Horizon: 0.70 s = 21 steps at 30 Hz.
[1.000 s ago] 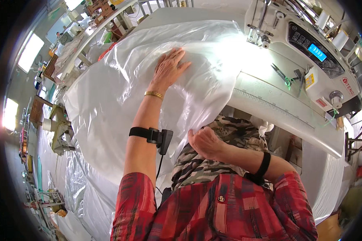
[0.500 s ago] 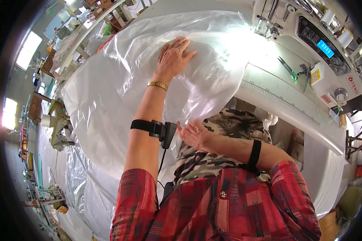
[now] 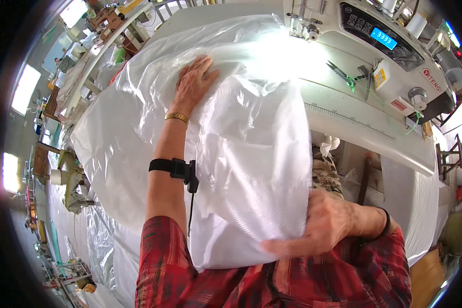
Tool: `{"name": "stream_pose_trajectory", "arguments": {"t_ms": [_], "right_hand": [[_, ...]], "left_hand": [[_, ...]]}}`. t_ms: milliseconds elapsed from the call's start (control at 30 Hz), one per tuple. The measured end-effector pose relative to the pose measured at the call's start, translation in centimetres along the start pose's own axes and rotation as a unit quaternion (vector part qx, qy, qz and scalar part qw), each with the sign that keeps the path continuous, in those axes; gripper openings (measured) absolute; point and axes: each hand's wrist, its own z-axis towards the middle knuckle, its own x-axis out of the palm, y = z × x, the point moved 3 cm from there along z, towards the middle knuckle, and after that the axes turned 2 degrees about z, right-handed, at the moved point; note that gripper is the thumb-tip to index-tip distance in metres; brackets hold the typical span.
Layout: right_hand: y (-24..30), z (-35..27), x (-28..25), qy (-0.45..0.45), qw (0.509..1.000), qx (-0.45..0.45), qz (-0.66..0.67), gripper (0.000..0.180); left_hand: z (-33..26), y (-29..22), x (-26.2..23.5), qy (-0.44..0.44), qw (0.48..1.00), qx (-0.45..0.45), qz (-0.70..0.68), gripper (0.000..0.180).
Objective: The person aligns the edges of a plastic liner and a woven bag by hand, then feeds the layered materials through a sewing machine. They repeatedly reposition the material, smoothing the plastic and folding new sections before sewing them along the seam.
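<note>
On the sewing bench (image 3: pixel 364 128) before the white sewing machine (image 3: pixel 390 46), the left hand (image 3: pixel 192 82) lies spread flat on a white fabric bundle in clear plastic film (image 3: pixel 246 169), its near edge pinched by the right hand (image 3: pixel 323 223); it looks light, soft, slippery, best held at the edges.

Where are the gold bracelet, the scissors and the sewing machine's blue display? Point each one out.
gold bracelet (image 3: pixel 176 117), head view, on the band across the left wrist.
scissors (image 3: pixel 342 73), head view, on the blades lying on the machine bed.
blue display (image 3: pixel 384 38), head view, on the middle of the lit panel.
</note>
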Motion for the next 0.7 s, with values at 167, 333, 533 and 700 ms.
{"name": "stream_pose_trajectory", "arguments": {"t_ms": [167,333,533,700], "right_hand": [[-3.6,-10.4,1.9,0.126,0.909,0.383,-0.101,0.015],[-2.8,-14.7,5.7,0.154,0.874,0.447,-0.115,0.025],[-1.9,-11.4,2.8,0.028,0.903,0.423,-0.074,0.03],[-4.9,-9.2,2.9,-0.173,0.839,0.477,0.199,0.04]], "left_hand": [[-0.3,-0.3,-0.2,-0.013,1.0,0.023,0.016,0.049],[-1.8,-3.7,-1.6,-0.05,0.997,0.016,0.052,0.048],[-12.0,-15.6,-4.0,-0.073,0.979,0.124,-0.142,0.032],[-18.0,-20.6,-1.9,0.057,0.99,0.116,-0.054,0.023]]}}
